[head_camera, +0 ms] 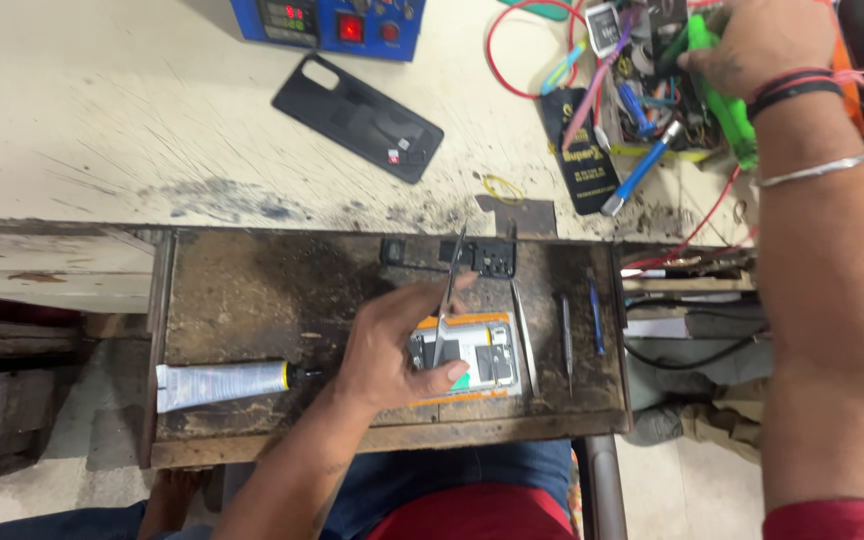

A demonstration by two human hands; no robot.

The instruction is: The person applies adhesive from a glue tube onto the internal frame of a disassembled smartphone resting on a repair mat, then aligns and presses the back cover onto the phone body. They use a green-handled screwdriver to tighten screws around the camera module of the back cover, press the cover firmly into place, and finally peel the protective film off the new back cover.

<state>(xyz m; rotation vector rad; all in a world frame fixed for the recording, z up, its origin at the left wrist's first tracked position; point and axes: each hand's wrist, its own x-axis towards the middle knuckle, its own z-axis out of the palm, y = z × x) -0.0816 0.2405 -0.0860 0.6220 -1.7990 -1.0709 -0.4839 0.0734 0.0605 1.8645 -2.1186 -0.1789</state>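
The left hand [392,340] is resting on an opened phone [472,358] lying in a pulled-out wooden drawer [252,290], its thumb and fingers pinching a pair of tweezers [449,290] whose tip is pointing down at the phone's exposed boards. Left of the phone, in the same drawer, a white glue tube [222,384] is lying on its side; right of the phone, thin metal tools [566,335] and a blue-handled one [595,315] are lying lengthwise. Beyond the phone, on the desk [102,130], a black phone back cover [357,116] is lying near a blue box with red switches [337,22]. Far right of the phone and above it, the right hand [752,45], wearing wrist bands and a bangle, is closing around a green tool [717,90] among tangled wires and clutter [642,100].
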